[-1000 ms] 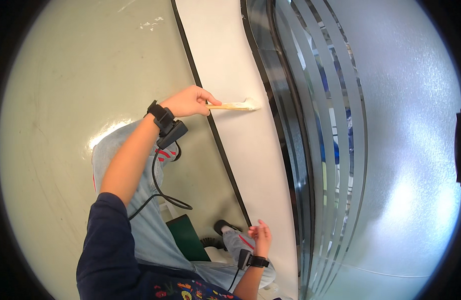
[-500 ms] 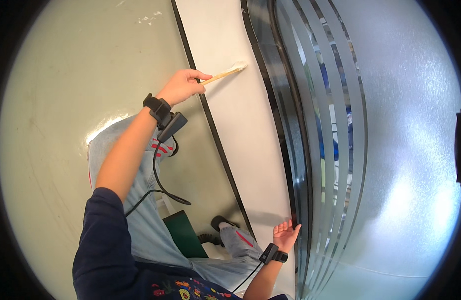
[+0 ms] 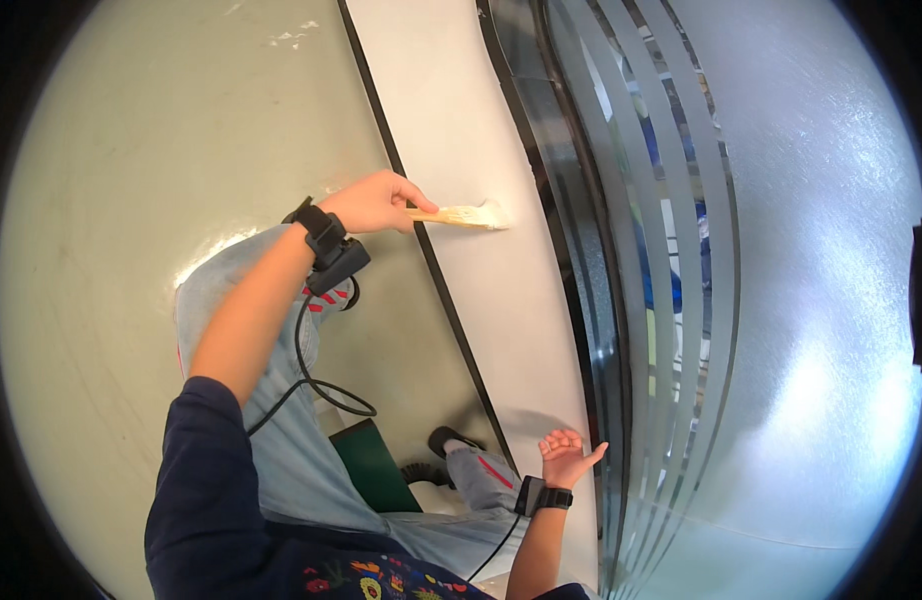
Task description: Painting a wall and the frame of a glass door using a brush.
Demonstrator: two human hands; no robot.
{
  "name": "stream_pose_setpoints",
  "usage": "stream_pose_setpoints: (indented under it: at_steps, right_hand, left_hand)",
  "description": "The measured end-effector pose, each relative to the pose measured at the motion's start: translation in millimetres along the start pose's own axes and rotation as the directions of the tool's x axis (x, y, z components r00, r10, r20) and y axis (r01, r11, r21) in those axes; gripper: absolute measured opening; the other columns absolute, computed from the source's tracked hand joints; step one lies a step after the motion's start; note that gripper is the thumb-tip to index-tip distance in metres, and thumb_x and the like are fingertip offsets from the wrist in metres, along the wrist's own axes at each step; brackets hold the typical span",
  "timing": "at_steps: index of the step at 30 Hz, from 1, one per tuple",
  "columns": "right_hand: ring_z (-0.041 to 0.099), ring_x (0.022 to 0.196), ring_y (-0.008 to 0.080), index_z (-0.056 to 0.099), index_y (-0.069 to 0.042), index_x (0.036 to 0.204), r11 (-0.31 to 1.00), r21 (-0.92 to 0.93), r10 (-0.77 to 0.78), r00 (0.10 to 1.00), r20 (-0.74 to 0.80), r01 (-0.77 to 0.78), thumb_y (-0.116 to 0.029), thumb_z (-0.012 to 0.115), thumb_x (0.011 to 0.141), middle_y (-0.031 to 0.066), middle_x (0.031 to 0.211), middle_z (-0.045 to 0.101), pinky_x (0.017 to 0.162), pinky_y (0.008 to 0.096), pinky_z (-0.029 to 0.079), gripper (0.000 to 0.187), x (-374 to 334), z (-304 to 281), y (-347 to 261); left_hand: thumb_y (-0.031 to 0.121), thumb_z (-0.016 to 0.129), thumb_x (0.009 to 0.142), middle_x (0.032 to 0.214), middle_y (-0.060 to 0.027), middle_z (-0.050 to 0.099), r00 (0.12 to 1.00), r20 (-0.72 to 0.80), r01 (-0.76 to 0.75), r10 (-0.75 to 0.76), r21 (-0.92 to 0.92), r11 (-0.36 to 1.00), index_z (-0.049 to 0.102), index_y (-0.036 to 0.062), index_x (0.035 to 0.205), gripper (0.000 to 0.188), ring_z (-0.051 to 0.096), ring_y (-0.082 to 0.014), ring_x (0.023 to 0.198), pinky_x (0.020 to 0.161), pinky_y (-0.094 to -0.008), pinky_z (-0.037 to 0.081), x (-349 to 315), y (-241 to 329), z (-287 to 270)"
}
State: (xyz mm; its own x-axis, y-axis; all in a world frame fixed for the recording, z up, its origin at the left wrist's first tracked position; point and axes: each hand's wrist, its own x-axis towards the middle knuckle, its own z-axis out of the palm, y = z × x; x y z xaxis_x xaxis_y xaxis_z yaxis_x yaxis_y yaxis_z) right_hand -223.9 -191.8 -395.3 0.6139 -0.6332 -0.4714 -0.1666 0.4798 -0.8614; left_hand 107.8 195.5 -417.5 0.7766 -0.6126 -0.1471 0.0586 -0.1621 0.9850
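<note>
My left hand (image 3: 376,203) is closed around the handle of a flat brush (image 3: 461,215) with pale bristles and a light wooden handle. The bristle tip reaches the white panel strip (image 3: 461,120) and appears to touch it. My right hand (image 3: 569,460) is turned palm up, its fingers slightly curled and apart, with nothing in it. It is beside the lower part of the white strip, close to the black frame (image 3: 566,270). Dark devices on straps sit on both wrists, each with a cable.
Frosted glass with clear curved stripes (image 3: 681,250) rises on the right. Black edging (image 3: 411,195) borders the strip on the left, beside the pale green floor (image 3: 181,130). A dark green box-like object (image 3: 373,465) lies between my legs.
My left hand has brought the brush nearer along the white strip, and the brush now lies more level. My right hand has shifted a little, its fingers more curled.
</note>
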Motion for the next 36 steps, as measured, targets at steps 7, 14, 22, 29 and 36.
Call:
stream_pose_setpoints:
  at_steps: [7, 14, 22, 29, 36]
  right_hand:
    - [0.055, 0.062, 0.0241, 0.053, -0.003, 0.073, 1.000, -0.008, -0.007, 1.000, -0.009, 0.007, -0.074, 0.029, 0.071, 0.0126, 0.070, 0.058, 0.058, 0.0354, 0.045, 0.076, 0.4, 0.7, 1.5]
    - [0.056, 0.063, 0.0235, 0.055, -0.005, 0.075, 0.999, -0.033, -0.029, 1.000, -0.002, 0.029, -0.076, 0.028, 0.069, 0.0105, 0.069, 0.059, 0.058, 0.0347, 0.045, 0.076, 2.2, 1.1, 3.4]
    - [0.055, 0.063, 0.0234, 0.056, -0.005, 0.074, 0.999, -0.028, -0.023, 0.999, 0.030, 0.024, -0.076, 0.028, 0.069, 0.0107, 0.069, 0.059, 0.058, 0.0341, 0.044, 0.077, 2.7, 3.1, 4.0]
    - [0.054, 0.062, 0.0242, 0.053, -0.002, 0.072, 0.999, 0.014, -0.028, 1.000, -0.007, 0.028, -0.075, 0.027, 0.070, 0.0128, 0.069, 0.058, 0.057, 0.0358, 0.044, 0.078, 0.1, 9.2, 2.8]
    - [0.055, 0.063, 0.0246, 0.054, -0.002, 0.072, 0.998, 0.063, -0.007, 1.000, 0.009, 0.006, -0.075, 0.029, 0.069, 0.0129, 0.070, 0.058, 0.057, 0.0374, 0.044, 0.077, 0.8, 7.6, 2.3]
  left_hand:
    - [0.008, 0.058, 0.069, 0.058, 0.0042, 0.044, 0.942, -0.321, -0.016, -0.096, -0.331, 0.944, 0.058, 0.0075, 0.102, 0.034, 0.037, -0.0045, 0.050, 0.046, -0.0209, 0.030, 5.4, -12.6, -28.9]
    - [0.005, 0.054, 0.072, 0.053, 0.0049, 0.038, 0.920, -0.329, -0.038, -0.212, -0.615, 0.787, 0.054, 0.0069, 0.104, 0.032, 0.027, -0.0033, 0.040, 0.037, -0.0203, 0.019, 11.0, -7.6, -7.9]
    - [0.004, 0.053, 0.069, 0.051, 0.0049, 0.039, 0.978, -0.182, 0.020, -0.106, -0.422, 0.906, 0.057, 0.0052, 0.100, 0.031, 0.027, -0.0021, 0.039, 0.036, -0.0205, 0.019, 2.4, -2.6, -13.8]
    - [0.004, 0.055, 0.066, 0.049, 0.0075, 0.038, 0.997, -0.023, 0.066, -0.076, -0.284, 0.956, 0.059, 0.0048, 0.098, 0.032, 0.026, -0.0019, 0.040, 0.036, -0.0194, 0.018, -2.0, 11.1, -12.4]
    - [0.010, 0.058, 0.068, 0.056, 0.0061, 0.043, 0.964, -0.253, -0.013, -0.078, -0.339, 0.941, 0.060, 0.0088, 0.100, 0.032, 0.030, -0.0019, 0.043, 0.038, -0.0191, 0.022, 0.7, 0.1, -32.9]
